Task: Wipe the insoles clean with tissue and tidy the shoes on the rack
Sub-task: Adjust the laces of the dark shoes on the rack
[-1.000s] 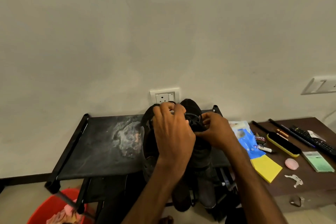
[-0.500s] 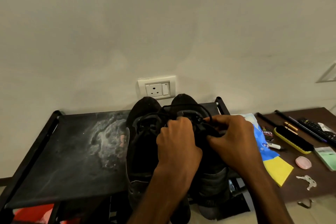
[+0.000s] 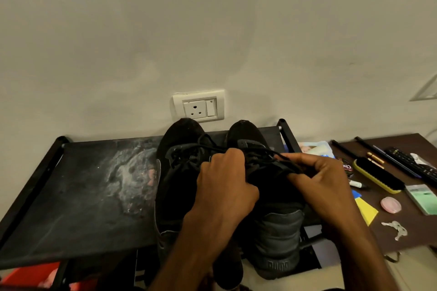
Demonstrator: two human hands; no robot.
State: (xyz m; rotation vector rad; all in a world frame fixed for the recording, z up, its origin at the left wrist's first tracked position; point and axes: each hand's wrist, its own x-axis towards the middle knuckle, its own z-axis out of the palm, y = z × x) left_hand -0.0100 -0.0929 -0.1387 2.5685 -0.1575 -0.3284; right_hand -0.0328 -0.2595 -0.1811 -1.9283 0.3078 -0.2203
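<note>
Much of the laces [image 3: 260, 156] and the opening of the black shoe [image 3: 279, 231] at centre right are covered by the left hand [image 3: 224, 186] and right hand [image 3: 324, 186]. A red tub [image 3: 30, 276] at lower left is cut off by the frame's edge and screened by the rack [image 3: 71, 196].

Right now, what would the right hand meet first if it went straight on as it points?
The right hand points leftward over the black shoe; it would probably meet the left hand first, depth uncertain.

Brush [image 3: 378, 176], keys [image 3: 396, 229] and remote [image 3: 411, 164] lie on the brown table [image 3: 422, 234]; socket [image 3: 198, 106] on wall.
</note>
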